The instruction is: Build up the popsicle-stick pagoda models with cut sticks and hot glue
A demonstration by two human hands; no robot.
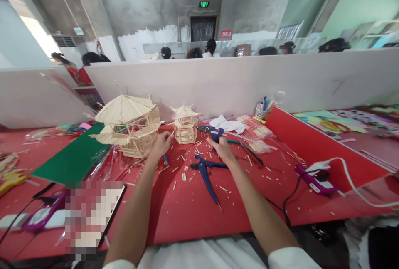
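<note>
My right hand [222,147] is wrapped round the handle of a dark blue hot glue gun [215,132], whose nozzle points left at a small pavilion model [186,129] made of pale wooden sticks. At the model's left side is my left hand [162,143], its thumb and fingers pinched together; whatever lies between them is too small to make out. A larger stick pavilion [127,123] with a tiered roof stands just left of that hand. Below the glue gun, blue-handled cutters [205,173] lie on the red table.
Short stick offcuts [184,176] are scattered over the red tabletop [181,219]. Pliers [251,152] and bagged sticks [257,134] lie to the right. A power strip [316,181] with cables sits farther right. On the left are a green board [73,152] and a tablet-like slab [110,206].
</note>
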